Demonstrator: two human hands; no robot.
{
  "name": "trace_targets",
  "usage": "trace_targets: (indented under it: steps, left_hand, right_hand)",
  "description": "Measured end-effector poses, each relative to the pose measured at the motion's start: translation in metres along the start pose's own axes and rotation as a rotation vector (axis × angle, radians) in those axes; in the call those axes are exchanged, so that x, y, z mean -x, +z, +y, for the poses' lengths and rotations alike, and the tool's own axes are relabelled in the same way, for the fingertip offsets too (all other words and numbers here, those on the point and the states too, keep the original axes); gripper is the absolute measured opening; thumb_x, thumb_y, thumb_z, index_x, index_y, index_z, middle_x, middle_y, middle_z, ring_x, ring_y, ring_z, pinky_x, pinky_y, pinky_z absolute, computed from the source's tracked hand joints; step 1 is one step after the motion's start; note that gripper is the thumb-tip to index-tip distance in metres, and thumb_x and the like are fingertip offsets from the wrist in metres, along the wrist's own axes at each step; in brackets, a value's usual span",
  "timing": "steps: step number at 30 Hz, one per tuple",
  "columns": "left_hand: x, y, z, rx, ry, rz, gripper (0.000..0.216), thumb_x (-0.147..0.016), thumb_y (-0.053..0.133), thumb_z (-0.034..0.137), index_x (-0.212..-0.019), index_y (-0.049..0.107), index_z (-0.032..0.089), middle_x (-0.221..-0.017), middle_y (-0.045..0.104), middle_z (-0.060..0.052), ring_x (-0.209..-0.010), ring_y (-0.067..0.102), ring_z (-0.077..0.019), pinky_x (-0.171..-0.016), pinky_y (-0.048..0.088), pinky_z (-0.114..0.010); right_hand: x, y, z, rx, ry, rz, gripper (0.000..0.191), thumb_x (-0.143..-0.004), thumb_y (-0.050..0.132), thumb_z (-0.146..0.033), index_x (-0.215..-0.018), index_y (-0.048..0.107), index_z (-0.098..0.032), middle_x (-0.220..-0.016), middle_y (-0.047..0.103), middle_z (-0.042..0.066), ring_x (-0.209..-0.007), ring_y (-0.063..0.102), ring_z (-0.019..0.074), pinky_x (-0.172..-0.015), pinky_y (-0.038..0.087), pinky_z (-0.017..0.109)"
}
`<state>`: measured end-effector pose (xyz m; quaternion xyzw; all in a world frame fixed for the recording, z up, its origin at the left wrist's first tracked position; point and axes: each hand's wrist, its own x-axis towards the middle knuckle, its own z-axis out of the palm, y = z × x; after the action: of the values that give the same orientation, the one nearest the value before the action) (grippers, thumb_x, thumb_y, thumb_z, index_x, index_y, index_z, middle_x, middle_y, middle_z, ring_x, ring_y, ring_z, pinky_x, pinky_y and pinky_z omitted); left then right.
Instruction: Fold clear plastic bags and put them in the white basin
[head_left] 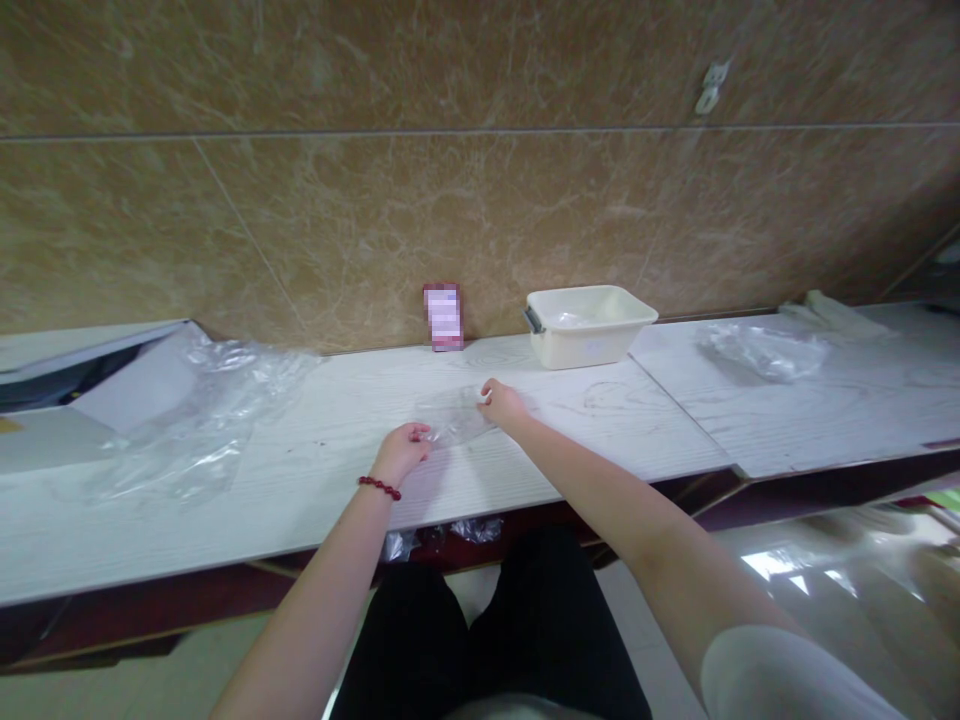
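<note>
both bare arms reach forward over a white wood-grain tabletop [322, 520]. the left hand [405, 452], a red bead bracelet [379, 487] at its wrist, is turned inward, thumb and fingers closed on the near left edge of a piece of clear plastic [456, 418]. the right hand [504, 404] reaches farther out, its forearm slanting in from the lower right, fingertips pinching the plastic's right end. the plastic spans the gap between the hands. tabletop runs from the left hand to crumpled clear wrapping [217, 420] well to the left. beyond the right hand, a cream tub [581, 345] stands near the brown wall [465, 220]; the table's front edge passes beneath both forearms.
</note>
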<state>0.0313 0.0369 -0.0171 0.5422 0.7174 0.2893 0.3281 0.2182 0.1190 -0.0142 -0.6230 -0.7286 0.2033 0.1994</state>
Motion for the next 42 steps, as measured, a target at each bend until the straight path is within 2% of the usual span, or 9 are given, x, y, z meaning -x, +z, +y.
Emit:
trace_targets:
  steps: [5,10,13,17,21,25,32,36,42]
  left_hand:
    - [-0.001,-0.007,0.007,-0.163,0.02,-0.05,0.022,-0.067,0.05,0.028,-0.08,0.06,0.014,-0.062,0.06,-0.001,-0.045,0.05,-0.0105,-0.045,0.038,-0.022]
    - [-0.005,-0.016,0.015,-0.43,0.112,-0.043,0.018,-0.066,0.047,0.03,-0.064,0.06,0.018,-0.059,0.06,-0.003,-0.059,0.055,-0.0166,-0.056,0.039,-0.025]
    - [-0.005,-0.015,0.025,-0.519,0.155,0.034,0.022,-0.069,0.044,0.029,-0.074,0.061,0.017,-0.072,0.061,-0.007,-0.074,0.056,-0.0214,-0.068,0.04,-0.03]
    - [-0.003,0.003,0.032,-0.722,0.362,0.169,0.037,-0.076,0.035,0.033,-0.103,0.053,0.014,-0.103,0.055,-0.012,-0.098,0.049,-0.0226,-0.085,0.034,-0.033]
    - [-0.001,0.026,0.022,-0.824,0.312,0.114,0.056,-0.08,0.027,0.042,-0.123,0.034,0.008,-0.13,0.034,-0.014,-0.12,0.026,-0.0263,-0.095,0.022,-0.041]
    - [0.001,0.035,0.012,-0.851,0.291,0.107,0.062,-0.08,0.019,0.048,-0.127,0.027,0.008,-0.135,0.024,-0.012,-0.124,0.015,-0.0268,-0.098,0.013,-0.046]
    - [0.005,0.038,0.012,-0.861,0.276,0.191,0.064,-0.08,0.018,0.048,-0.127,0.028,0.006,-0.134,0.026,-0.014,-0.124,0.017,-0.0266,-0.099,0.011,-0.046]
    - [0.006,0.04,0.012,-0.869,0.273,0.217,0.065,-0.08,0.017,0.047,-0.127,0.028,0.004,-0.134,0.026,-0.016,-0.123,0.018,-0.027,-0.098,0.011,-0.045]
    - [0.007,0.039,0.01,-0.861,0.297,0.237,0.066,-0.08,0.015,0.048,-0.126,0.029,0.003,-0.133,0.027,-0.016,-0.123,0.018,-0.027,-0.098,0.013,-0.045]
  right_hand:
    - [0.005,0.0,0.001,0.057,-0.034,-0.002,0.022,-0.068,0.055,-0.03,-0.088,0.047,-0.024,-0.076,0.061,-0.001,-0.071,0.054,0.0126,-0.056,0.033,0.021]
    - [0.009,0.0,0.001,0.09,-0.059,-0.013,0.024,-0.07,0.053,-0.034,-0.092,0.046,-0.024,-0.082,0.06,0.0,-0.075,0.054,0.0133,-0.059,0.034,0.022]
    - [0.01,-0.001,0.001,0.097,-0.062,-0.024,0.026,-0.07,0.053,-0.035,-0.093,0.046,-0.024,-0.083,0.06,0.0,-0.077,0.054,0.0131,-0.06,0.035,0.022]
    - [0.01,-0.002,0.001,0.085,-0.071,-0.02,0.026,-0.069,0.055,-0.035,-0.092,0.047,-0.024,-0.078,0.061,-0.002,-0.074,0.055,0.0128,-0.058,0.035,0.022]
    - [0.008,-0.001,0.0,0.015,-0.043,-0.009,0.024,-0.07,0.053,-0.036,-0.09,0.048,-0.024,-0.074,0.061,-0.003,-0.07,0.055,0.0114,-0.057,0.035,0.021]
    - [0.0,-0.003,-0.002,-0.096,-0.032,0.018,0.022,-0.077,0.043,-0.041,-0.089,0.05,-0.024,-0.075,0.062,-0.002,-0.067,0.055,0.0093,-0.058,0.036,0.019]
    - [-0.026,-0.012,-0.009,-0.073,0.017,-0.039,0.032,-0.077,0.041,-0.044,-0.099,0.048,-0.021,-0.08,0.062,0.001,-0.072,0.055,0.0119,-0.064,0.038,0.023]
    - [-0.034,-0.014,-0.024,0.183,-0.217,-0.007,0.027,-0.078,0.041,-0.034,-0.099,0.053,-0.022,-0.094,0.058,0.005,-0.091,0.049,0.0174,-0.077,0.035,0.03]
    - [-0.042,-0.003,-0.05,0.437,-0.496,-0.183,0.034,-0.073,0.042,-0.017,-0.095,0.058,-0.039,-0.115,0.046,-0.002,-0.104,0.035,0.023,-0.082,0.028,0.042]
